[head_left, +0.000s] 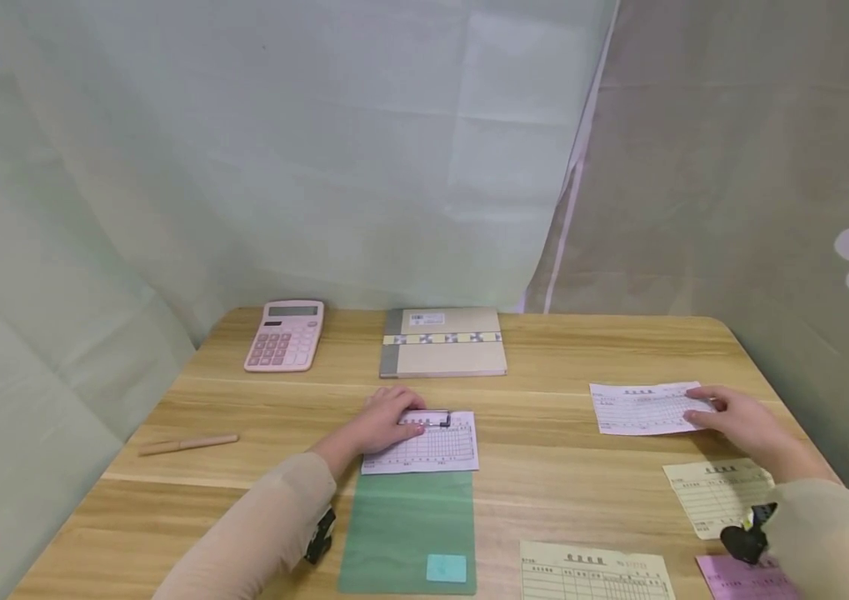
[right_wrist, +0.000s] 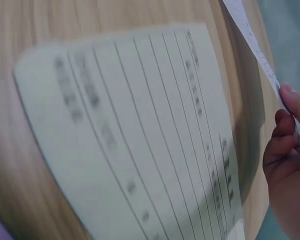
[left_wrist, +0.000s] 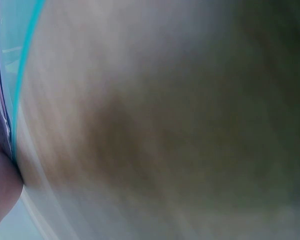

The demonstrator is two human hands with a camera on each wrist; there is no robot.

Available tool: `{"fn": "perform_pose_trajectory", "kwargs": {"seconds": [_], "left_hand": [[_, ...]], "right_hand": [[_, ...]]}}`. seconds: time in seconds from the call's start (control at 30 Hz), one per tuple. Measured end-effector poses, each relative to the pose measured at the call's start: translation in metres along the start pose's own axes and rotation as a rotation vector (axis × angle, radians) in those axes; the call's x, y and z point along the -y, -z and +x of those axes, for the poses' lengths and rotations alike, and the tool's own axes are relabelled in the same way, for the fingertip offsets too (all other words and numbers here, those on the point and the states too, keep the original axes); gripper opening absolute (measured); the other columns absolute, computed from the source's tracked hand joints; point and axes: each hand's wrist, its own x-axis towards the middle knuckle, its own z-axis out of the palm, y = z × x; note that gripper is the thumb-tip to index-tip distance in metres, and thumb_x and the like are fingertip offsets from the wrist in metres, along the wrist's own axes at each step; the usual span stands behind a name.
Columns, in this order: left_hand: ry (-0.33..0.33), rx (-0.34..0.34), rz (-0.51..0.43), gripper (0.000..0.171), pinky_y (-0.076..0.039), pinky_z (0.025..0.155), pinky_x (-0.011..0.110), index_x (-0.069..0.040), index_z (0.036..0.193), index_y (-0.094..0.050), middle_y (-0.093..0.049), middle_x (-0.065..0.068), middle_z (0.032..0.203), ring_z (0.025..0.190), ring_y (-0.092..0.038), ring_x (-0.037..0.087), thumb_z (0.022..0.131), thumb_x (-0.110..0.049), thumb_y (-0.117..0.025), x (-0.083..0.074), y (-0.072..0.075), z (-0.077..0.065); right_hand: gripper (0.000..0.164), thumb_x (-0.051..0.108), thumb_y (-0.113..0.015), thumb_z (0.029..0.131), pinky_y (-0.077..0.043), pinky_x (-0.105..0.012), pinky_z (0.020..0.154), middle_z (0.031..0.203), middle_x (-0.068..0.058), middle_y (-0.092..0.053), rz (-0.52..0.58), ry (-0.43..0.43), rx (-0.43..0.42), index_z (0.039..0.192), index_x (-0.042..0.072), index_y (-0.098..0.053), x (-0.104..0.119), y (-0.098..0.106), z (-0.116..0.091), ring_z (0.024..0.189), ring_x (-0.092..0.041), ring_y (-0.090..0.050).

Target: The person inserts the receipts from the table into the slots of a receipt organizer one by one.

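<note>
My left hand (head_left: 382,423) grips the top of a green clipboard (head_left: 409,525), its thumb by the metal clip (head_left: 435,422). Under that clip lies a white receipt slip (head_left: 424,454), covering the board's upper part. In the left wrist view only a sliver of the hand (left_wrist: 2,187) and the board's turquoise edge (left_wrist: 21,75) show at the left. Off to the right, my right hand (head_left: 742,425) pinches the right end of another white receipt slip (head_left: 641,411). The right wrist view shows this slip (right_wrist: 252,42) tilted up above the table, between thumb and fingers.
Two yellow slips, one at the right (head_left: 716,492) and one at the front (head_left: 592,575), lie near a pink slip (head_left: 739,579). A calculator (head_left: 285,337) and a notebook (head_left: 442,354) lie along the back; a pen (head_left: 187,445) is at left. Curtains (head_left: 364,167) hang behind the table.
</note>
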Motion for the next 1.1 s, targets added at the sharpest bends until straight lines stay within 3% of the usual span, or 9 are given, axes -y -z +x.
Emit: {"fn": "perform_pose_trajectory", "kwargs": {"seconds": [0.1, 0.17, 0.37, 0.47, 0.7, 1.1], "left_hand": [[0.001, -0.001, 0.006, 0.033, -0.032, 0.093, 0.043, -0.019, 0.116, -0.057, -0.051, -0.002, 0.12, 0.109, -0.042, 0.019, 0.088, -0.037, -0.063, 0.0, 0.0, 0.0], [0.001, 0.0, 0.009, 0.033, -0.032, 0.093, 0.043, -0.019, 0.116, -0.057, -0.051, -0.002, 0.121, 0.109, -0.042, 0.02, 0.088, -0.037, -0.063, 0.0, 0.0, 0.0], [0.004, -0.001, 0.01, 0.035, -0.032, 0.093, 0.043, -0.018, 0.116, -0.057, -0.051, -0.001, 0.12, 0.109, -0.042, 0.02, 0.087, -0.036, -0.064, 0.0, 0.0, 0.001], [0.007, -0.003, 0.005, 0.034, -0.032, 0.093, 0.043, -0.019, 0.116, -0.057, -0.051, -0.001, 0.12, 0.109, -0.042, 0.02, 0.087, -0.036, -0.064, 0.0, 0.0, 0.001], [0.017, 0.002, 0.008, 0.034, -0.032, 0.093, 0.043, -0.019, 0.116, -0.057, -0.051, -0.001, 0.121, 0.109, -0.042, 0.02, 0.087, -0.036, -0.064, 0.0, 0.0, 0.001], [0.004, 0.013, 0.013, 0.035, -0.032, 0.092, 0.042, -0.017, 0.116, -0.057, -0.051, 0.0, 0.122, 0.108, -0.042, 0.02, 0.088, -0.037, -0.063, 0.0, 0.002, 0.002]], "right_hand": [[0.067, 0.043, -0.062, 0.087, -0.033, -0.058, 0.088, 0.129, -0.038, -0.037, 0.049, 0.02, -0.001, 0.128, -0.008, -0.046, 0.009, -0.005, 0.002, 0.111, -0.048, -0.039], [0.064, 0.042, -0.063, 0.088, -0.037, -0.049, 0.085, 0.129, -0.035, -0.038, 0.071, 0.019, -0.005, 0.127, -0.006, -0.048, 0.016, -0.009, 0.004, 0.109, -0.043, -0.04], [0.053, 0.032, -0.065, 0.088, -0.043, -0.025, 0.066, 0.116, -0.025, -0.049, 0.138, 0.072, -0.046, 0.123, -0.005, -0.05, 0.034, -0.023, 0.01, 0.087, -0.022, -0.052], [0.052, 0.029, -0.065, 0.089, -0.046, -0.024, 0.064, 0.114, -0.023, -0.05, 0.193, 0.092, -0.042, 0.124, -0.006, -0.049, 0.044, -0.029, 0.015, 0.078, -0.014, -0.053], [0.055, 0.029, -0.065, 0.089, -0.049, -0.021, 0.07, 0.131, -0.025, -0.042, 0.333, 0.11, -0.034, 0.129, -0.004, -0.047, 0.069, -0.041, 0.021, 0.087, -0.007, -0.051], [0.049, 0.013, -0.065, 0.088, -0.048, -0.024, 0.067, 0.117, -0.018, -0.046, 0.594, 0.169, 0.059, 0.128, -0.008, -0.045, 0.115, -0.067, 0.025, 0.08, -0.007, -0.053]]}}
